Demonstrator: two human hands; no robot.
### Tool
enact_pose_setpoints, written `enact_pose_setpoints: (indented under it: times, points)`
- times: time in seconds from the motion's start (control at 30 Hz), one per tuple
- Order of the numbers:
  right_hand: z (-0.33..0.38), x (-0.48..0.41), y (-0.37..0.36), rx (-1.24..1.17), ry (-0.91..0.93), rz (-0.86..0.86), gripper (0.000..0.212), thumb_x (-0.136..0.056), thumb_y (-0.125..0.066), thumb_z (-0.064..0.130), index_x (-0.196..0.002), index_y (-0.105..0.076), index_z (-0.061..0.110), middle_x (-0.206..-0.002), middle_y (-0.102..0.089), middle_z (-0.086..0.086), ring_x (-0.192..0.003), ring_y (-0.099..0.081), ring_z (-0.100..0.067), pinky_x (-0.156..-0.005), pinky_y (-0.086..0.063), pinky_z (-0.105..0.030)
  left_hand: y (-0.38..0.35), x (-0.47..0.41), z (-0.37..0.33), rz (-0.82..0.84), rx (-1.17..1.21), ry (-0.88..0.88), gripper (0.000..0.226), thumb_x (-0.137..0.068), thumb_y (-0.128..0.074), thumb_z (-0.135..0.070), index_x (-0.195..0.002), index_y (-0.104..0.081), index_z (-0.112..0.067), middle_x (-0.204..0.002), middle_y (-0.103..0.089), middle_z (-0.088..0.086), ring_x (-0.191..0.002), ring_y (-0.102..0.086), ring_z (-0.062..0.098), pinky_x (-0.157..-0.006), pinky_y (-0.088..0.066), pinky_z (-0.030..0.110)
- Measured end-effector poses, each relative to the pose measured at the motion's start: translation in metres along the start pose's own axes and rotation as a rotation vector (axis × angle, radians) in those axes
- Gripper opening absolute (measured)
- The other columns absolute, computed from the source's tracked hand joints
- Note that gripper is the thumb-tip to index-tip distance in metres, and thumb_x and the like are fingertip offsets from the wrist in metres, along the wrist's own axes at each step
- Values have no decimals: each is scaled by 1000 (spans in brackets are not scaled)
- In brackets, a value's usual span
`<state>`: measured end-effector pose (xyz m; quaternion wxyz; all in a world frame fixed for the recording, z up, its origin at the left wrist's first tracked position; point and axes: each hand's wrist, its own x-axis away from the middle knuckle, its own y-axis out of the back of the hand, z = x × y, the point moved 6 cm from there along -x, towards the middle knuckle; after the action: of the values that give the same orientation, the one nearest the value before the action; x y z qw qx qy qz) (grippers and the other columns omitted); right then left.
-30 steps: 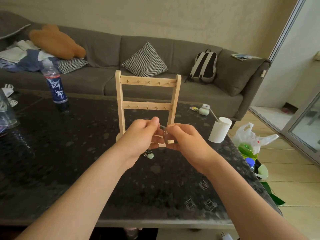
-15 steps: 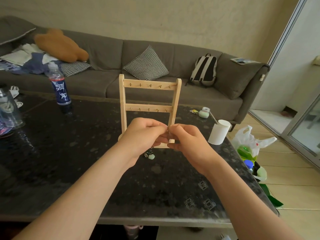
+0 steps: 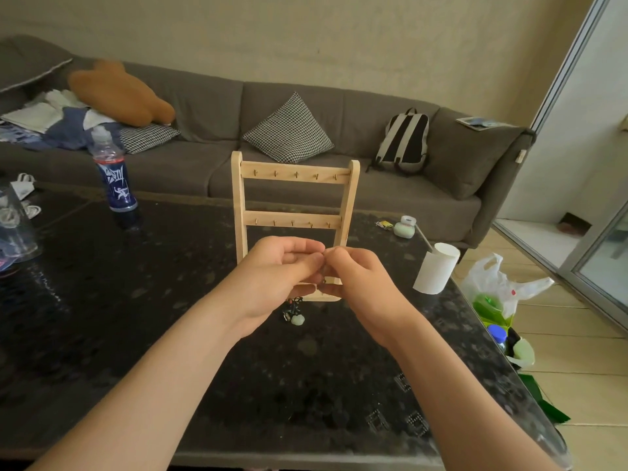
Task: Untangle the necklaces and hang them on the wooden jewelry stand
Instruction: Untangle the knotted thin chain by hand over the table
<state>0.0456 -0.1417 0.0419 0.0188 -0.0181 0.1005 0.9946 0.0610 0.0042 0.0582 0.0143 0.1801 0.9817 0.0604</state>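
Observation:
A light wooden jewelry stand (image 3: 295,175) with two rails of small pegs stands upright on the dark table (image 3: 102,300); nothing hangs on the pegs. Just in front of its base, my left hand (image 3: 278,277) and my right hand (image 3: 356,283) meet fingertip to fingertip, both pinching the tangled necklaces. A dark clump of chain with a pale green pendant (image 3: 297,317) dangles below my left hand, close to the table. The part of the chain between my fingers is mostly hidden.
A blue plastic bottle (image 3: 114,175) stands at the table's far left, with a clear container (image 3: 15,232) at the left edge. A white paper cup (image 3: 436,268) and a small green-white item (image 3: 405,227) sit on the right. A grey sofa lies behind, bags on the floor at right.
My hands have stayed together in front of the stand, the fingertips closing in tighter on the chain. The view has tilted slightly, so the stand sits lower in the picture.

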Motion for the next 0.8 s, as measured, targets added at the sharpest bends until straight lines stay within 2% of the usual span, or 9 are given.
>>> enact_pose_setpoints:
  times: [0.07, 0.17, 0.23, 0.33, 0.5, 0.57, 0.67, 0.73, 0.8]
  points:
    - [-2, -5, 1, 15, -12, -4, 36, -107, -46, 26, -107, -75, 5, -102, -73, -16, -111, -70, -29, -104, -58, -45, 4, -5, 3, -15, -134, -23, 20, -104, -67, -16, -123, -70, -23, -106, -79, -1, -98, -77, 17, -98, -63, 42]
    - [-7, -11, 3, 88, -15, -7, 38, -107, -47, 26, -111, -68, -6, -101, -67, -17, -108, -66, -29, -101, -57, -41, 8, -10, 5, -40, -364, -84, 20, -105, -66, -21, -124, -71, -26, -106, -75, -6, -96, -75, 13, -96, -63, 39]
    - [-10, -15, 3, 139, -20, 2, 39, -107, -47, 26, -113, -67, -7, -111, -67, -23, -114, -66, -31, -101, -56, -40, 8, -12, 6, -26, -442, -111, 19, -105, -65, -24, -121, -75, -29, -107, -75, -11, -97, -73, 12, -96, -63, 38]
    - [-12, -20, 3, 159, -17, 13, 38, -106, -49, 28, -109, -70, -3, -117, -67, -24, -119, -64, -33, -105, -57, -45, 8, -13, 8, 14, -429, -114, 18, -106, -64, -30, -118, -77, -32, -106, -76, -15, -96, -72, 11, -95, -63, 39]
    - [-16, -21, 4, 183, -25, 12, 39, -106, -49, 29, -109, -70, -4, -120, -65, -28, -120, -63, -36, -102, -59, -43, 9, -16, 12, 26, -362, -100, 14, -103, -66, -36, -110, -78, -32, -99, -77, -13, -93, -75, 13, -96, -63, 43]
    - [-16, -20, 5, 207, -24, 5, 39, -106, -49, 30, -109, -70, -3, -118, -65, -28, -117, -63, -36, -101, -59, -44, 10, -17, 13, 12, -347, -108, 11, -103, -68, -34, -105, -78, -32, -96, -77, -14, -92, -75, 12, -95, -63, 40]
    - [-14, -18, 5, 273, -12, 13, 42, -100, -47, 35, -107, -71, 1, -112, -64, -29, -102, -65, -40, -100, -59, -49, 10, -17, 11, -39, -364, -143, 12, -100, -71, -28, -95, -81, -33, -89, -76, -18, -90, -73, 9, -85, -60, 29]
    - [-13, -17, 6, 319, -9, 31, 47, -94, -47, 39, -105, -71, 1, -109, -65, -30, -103, -64, -42, -99, -60, -43, 11, -16, 7, -90, -385, -170, 12, -96, -75, -25, -90, -83, -32, -84, -75, -19, -89, -71, 7, -82, -58, 27]
    - [-13, -16, 7, 343, -9, 54, 40, -100, -48, 34, -106, -71, 2, -108, -66, -30, -103, -65, -42, -96, -59, -37, 11, -16, 6, -102, -390, -175, 12, -93, -77, -25, -88, -84, -32, -83, -76, -19, -91, -70, 2, -83, -57, 27]
